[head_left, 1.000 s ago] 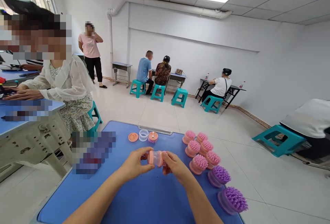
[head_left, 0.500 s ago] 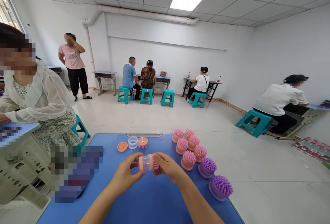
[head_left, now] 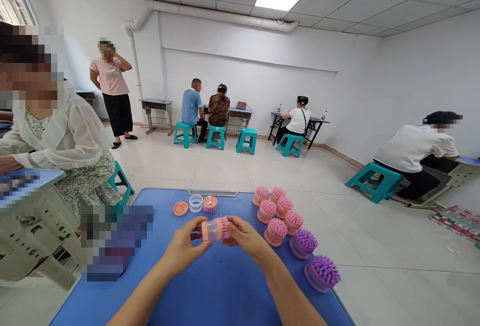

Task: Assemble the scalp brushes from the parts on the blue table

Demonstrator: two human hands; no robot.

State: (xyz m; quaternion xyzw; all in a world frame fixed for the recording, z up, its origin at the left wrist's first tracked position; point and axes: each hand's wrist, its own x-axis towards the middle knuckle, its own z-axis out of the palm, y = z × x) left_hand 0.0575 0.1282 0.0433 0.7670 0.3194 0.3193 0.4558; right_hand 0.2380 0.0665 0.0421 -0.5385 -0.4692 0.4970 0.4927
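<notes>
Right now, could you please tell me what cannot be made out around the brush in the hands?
Head view:
- Brush, bristle end: partly hidden by the right hand.
- Brush, underside: hidden by the left hand.
- Blurred patch on the table: pixelation hides what lies there.
- Table, near edge: cut off by the picture's bottom.

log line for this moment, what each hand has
left hand: grips clear cylinder | right hand: grips pink bristle head | beside: peach disc, clear ring, pink brushes, purple brushes
</notes>
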